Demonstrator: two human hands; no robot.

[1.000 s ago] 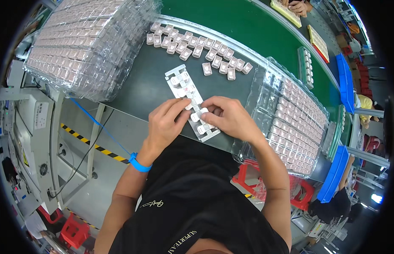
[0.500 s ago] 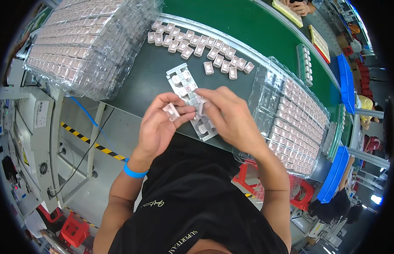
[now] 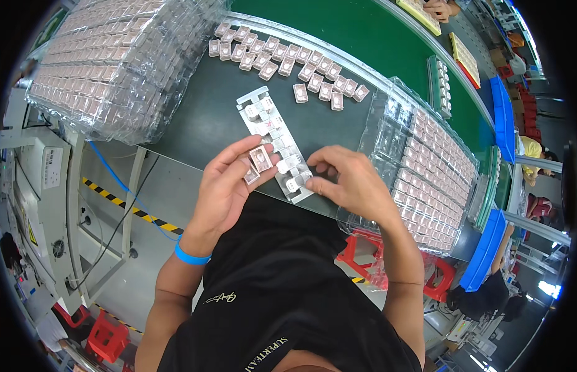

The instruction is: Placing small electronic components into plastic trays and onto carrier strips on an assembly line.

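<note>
— Hands first: what did each one have?

— The left hand pinched two small pink-and-white parts between thumb and fingers, just above the table's near edge. The right hand had its fingertips curled down on the near end of a long white strip tray that lay slanted on the dark table.

— And around them?

— A row of loose small parts lay farther back, well apart from the hands. A big wrapped stack of filled trays sat at the left, and another clear tray stack lay just beside the right hand. A green belt ran behind. Nothing stood between the hands and the strip tray.
</note>
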